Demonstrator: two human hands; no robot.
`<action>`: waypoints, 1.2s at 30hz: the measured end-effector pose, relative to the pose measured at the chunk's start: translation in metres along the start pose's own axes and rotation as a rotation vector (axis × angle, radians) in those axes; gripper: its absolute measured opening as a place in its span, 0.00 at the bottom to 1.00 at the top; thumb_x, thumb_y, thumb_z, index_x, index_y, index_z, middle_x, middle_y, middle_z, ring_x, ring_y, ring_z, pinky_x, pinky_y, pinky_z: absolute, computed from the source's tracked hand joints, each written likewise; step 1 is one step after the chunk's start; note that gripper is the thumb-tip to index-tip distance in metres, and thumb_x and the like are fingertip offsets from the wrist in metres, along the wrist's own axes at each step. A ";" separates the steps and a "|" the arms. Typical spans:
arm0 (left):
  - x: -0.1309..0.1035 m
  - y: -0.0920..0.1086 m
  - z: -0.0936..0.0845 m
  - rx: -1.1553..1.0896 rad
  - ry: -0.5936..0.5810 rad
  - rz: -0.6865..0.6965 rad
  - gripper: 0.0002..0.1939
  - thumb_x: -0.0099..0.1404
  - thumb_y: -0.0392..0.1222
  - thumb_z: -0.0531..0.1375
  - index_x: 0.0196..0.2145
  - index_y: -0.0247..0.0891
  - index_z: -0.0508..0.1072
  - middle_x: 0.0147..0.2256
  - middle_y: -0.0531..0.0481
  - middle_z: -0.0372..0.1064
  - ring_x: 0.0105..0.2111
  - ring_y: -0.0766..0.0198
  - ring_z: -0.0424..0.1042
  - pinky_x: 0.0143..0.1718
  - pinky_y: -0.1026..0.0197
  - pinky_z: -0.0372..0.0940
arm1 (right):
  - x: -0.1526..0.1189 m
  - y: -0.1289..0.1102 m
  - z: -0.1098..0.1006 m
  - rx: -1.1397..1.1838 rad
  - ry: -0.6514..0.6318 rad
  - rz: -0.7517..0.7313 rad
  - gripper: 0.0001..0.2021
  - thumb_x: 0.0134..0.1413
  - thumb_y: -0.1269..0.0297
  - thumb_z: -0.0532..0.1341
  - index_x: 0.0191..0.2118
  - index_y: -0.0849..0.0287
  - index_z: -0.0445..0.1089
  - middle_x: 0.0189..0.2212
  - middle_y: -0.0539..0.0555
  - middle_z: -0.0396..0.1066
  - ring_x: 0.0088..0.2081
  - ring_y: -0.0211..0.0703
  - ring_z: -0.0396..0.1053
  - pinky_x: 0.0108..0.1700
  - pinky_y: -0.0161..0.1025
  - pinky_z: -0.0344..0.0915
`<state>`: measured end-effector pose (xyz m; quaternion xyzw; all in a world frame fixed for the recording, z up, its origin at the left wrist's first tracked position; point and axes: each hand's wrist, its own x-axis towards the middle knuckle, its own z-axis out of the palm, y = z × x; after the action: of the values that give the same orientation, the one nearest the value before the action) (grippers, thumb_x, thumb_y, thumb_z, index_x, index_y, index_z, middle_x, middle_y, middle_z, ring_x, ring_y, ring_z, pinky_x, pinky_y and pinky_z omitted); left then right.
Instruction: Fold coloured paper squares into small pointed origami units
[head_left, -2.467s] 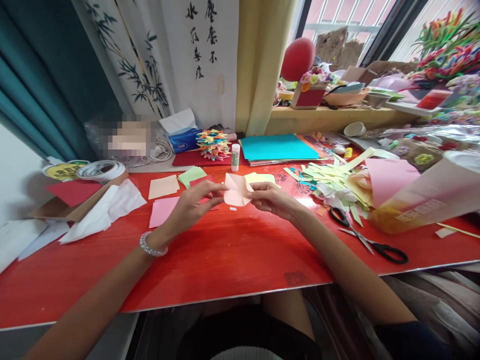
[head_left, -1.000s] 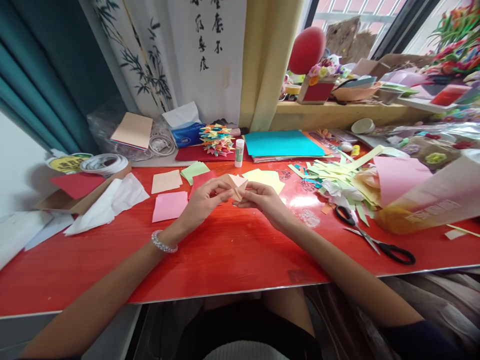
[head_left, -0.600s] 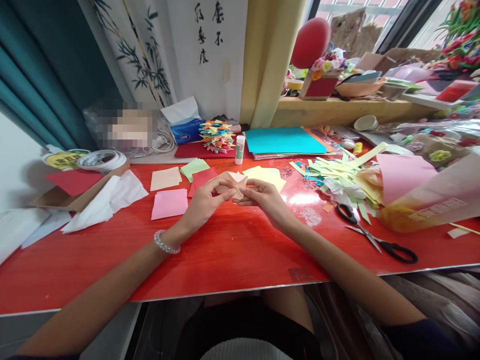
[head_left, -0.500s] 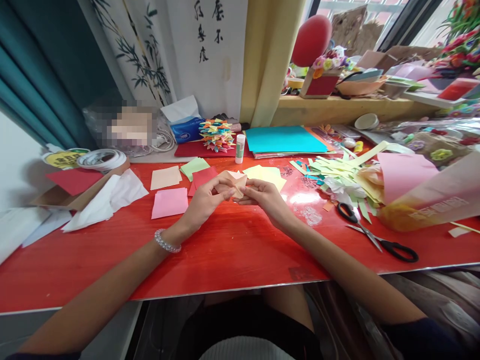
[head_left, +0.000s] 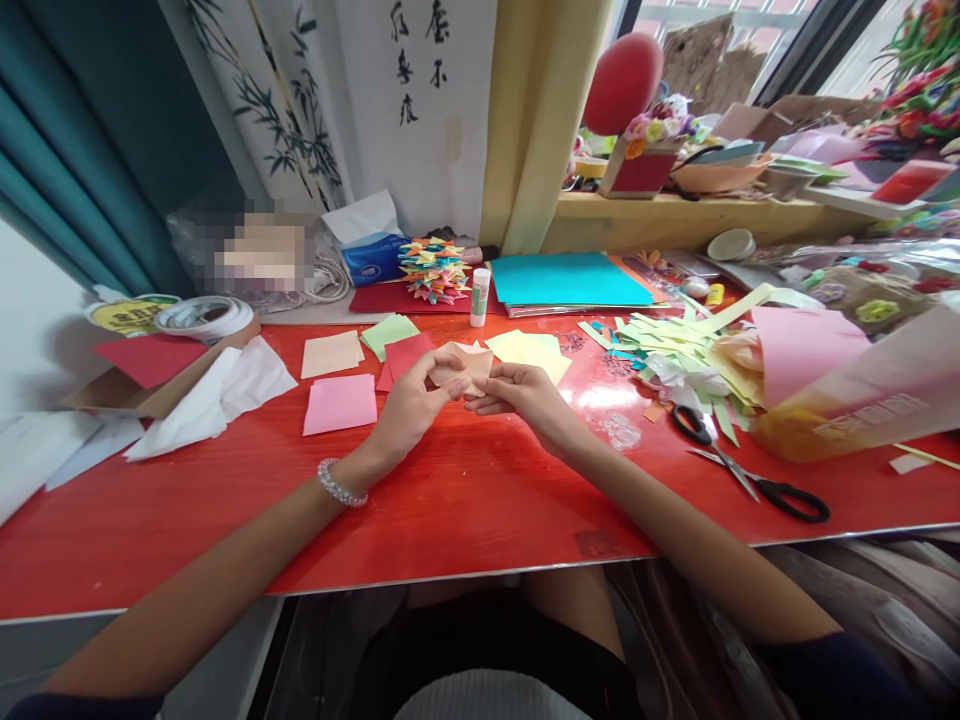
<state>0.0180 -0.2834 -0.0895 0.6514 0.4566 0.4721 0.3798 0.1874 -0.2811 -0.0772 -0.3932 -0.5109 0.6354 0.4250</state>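
Between my two hands is a small folded piece of peach paper (head_left: pixel 477 366), raised over the red table. My left hand (head_left: pixel 412 403) pinches its left side between thumb and fingers. My right hand (head_left: pixel 529 398) grips its lower right edge with the fingertips. Just behind my hands lie red paper squares (head_left: pixel 405 352) and pale yellow sheets (head_left: pixel 534 350). To the left are pink squares (head_left: pixel 340 404), peach squares (head_left: pixel 331 354) and green squares (head_left: pixel 389 333). A glue stick (head_left: pixel 479 298) stands upright beyond the paper.
Black-handled scissors (head_left: pixel 739 468) lie open at the right, beside a heap of paper strips (head_left: pixel 675 350). Blue sheets (head_left: pixel 571 280) and a colourful folded-paper ball (head_left: pixel 433 270) sit at the back. A cardboard box (head_left: pixel 161 400) with tape rolls is at the left.
The peach paper has tilted a little in my fingers, and its upper flap stands more open. My right fingertips have moved slightly down and left along it.
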 end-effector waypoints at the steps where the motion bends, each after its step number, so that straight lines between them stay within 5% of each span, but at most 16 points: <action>1: -0.001 0.000 0.001 0.011 0.007 -0.005 0.12 0.60 0.45 0.61 0.39 0.38 0.68 0.39 0.50 0.67 0.38 0.64 0.66 0.41 0.60 0.62 | 0.000 0.000 0.000 0.001 0.007 -0.005 0.11 0.46 0.60 0.68 0.27 0.61 0.69 0.28 0.54 0.75 0.31 0.39 0.75 0.40 0.38 0.73; 21: -0.007 0.003 0.008 0.005 0.072 -0.013 0.12 0.62 0.44 0.60 0.42 0.39 0.67 0.43 0.50 0.69 0.42 0.62 0.68 0.44 0.59 0.63 | -0.001 -0.009 -0.006 -0.094 -0.097 0.012 0.14 0.41 0.60 0.71 0.32 0.63 0.73 0.29 0.56 0.76 0.33 0.41 0.76 0.41 0.39 0.74; 33: -0.007 0.001 0.007 -0.178 0.010 -0.005 0.11 0.60 0.44 0.62 0.39 0.40 0.69 0.32 0.52 0.69 0.33 0.64 0.69 0.39 0.59 0.65 | -0.004 -0.013 -0.006 -0.169 -0.130 -0.074 0.13 0.43 0.62 0.70 0.35 0.62 0.72 0.26 0.52 0.74 0.28 0.39 0.73 0.36 0.40 0.72; 36: -0.006 0.001 0.004 -0.207 -0.047 -0.017 0.14 0.59 0.43 0.63 0.44 0.42 0.69 0.38 0.51 0.70 0.37 0.63 0.69 0.41 0.58 0.66 | -0.004 -0.015 -0.009 -0.186 -0.145 -0.066 0.14 0.43 0.63 0.69 0.37 0.63 0.71 0.25 0.52 0.73 0.26 0.39 0.72 0.34 0.39 0.71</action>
<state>0.0213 -0.2892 -0.0913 0.6155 0.4021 0.4982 0.4597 0.1988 -0.2802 -0.0638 -0.3669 -0.6096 0.5979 0.3692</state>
